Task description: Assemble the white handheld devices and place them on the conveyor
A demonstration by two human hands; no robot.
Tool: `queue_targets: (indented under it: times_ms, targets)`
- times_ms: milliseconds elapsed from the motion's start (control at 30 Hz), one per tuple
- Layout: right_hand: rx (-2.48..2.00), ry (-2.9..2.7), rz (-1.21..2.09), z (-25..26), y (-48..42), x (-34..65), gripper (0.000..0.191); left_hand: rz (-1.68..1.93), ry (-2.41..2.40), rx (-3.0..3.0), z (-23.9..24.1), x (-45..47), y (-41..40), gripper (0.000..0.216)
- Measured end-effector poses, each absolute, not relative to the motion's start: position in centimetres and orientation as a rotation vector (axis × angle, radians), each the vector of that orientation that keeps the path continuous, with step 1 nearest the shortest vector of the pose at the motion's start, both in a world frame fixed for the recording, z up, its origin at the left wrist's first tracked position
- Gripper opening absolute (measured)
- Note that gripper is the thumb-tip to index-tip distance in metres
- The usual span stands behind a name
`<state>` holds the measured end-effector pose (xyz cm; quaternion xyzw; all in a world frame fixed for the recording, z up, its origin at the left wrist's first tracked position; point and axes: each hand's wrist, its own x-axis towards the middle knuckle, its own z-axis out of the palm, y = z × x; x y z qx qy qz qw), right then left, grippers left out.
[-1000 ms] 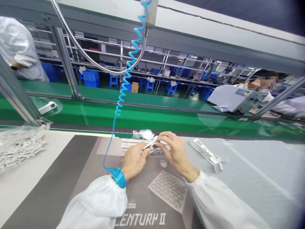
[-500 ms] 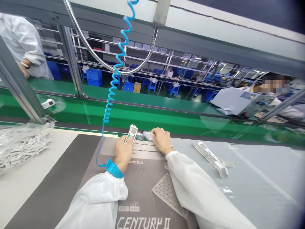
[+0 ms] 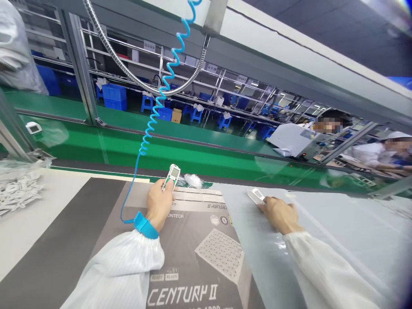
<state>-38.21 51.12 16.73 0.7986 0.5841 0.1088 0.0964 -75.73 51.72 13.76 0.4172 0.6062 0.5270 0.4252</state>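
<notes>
The left hand (image 3: 158, 202) is closed around one small white device (image 3: 174, 174) with a small screen, pinching its lower end and holding it upright just above the far edge of a grey printed sheet (image 3: 174, 244) lettered "CENTURY II". The right hand (image 3: 280, 215) lies to the right of that sheet, fingers curled, with its fingertips against one slim white piece (image 3: 255, 196). The hand partly hides the piece, so whether it grips it cannot be told. Under that hand, one clear plastic film (image 3: 341, 231) overlaps the sheet's right edge. One blue wrist strap (image 3: 146, 225) circles the left wrist, and one coiled blue cord (image 3: 148, 133) rises from it. One wad of clear wrapping (image 3: 193, 181) sits at the sheet's far edge. Left of the sheet lies one heap of small white parts (image 3: 19, 189). Beyond the sheet runs one green conveyor belt (image 3: 180, 156), and past it are two people (image 3: 370, 154) in white.
</notes>
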Motion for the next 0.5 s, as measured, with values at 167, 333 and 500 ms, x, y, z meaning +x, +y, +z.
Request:
queue_targets:
  times_ms: [167, 333, 500]
  targets:
    - [2.337, 2.134, 0.045, 18.5, 50.1, -40.6, 0.028, 1.338, 1.427, 1.015, 14.0, -75.6, 51.6, 0.035]
    - [1.534, 2.979, -0.864, 18.8, 50.3, -50.9, 0.03, 1.364, 1.39, 0.995, 14.3, -75.9, 51.7, 0.045]
    - [1.514, 3.168, -0.85, 15.9, 51.1, -57.2, 0.024, 1.377, 1.476, 1.047, 14.5, -76.5, 52.0, 0.054]
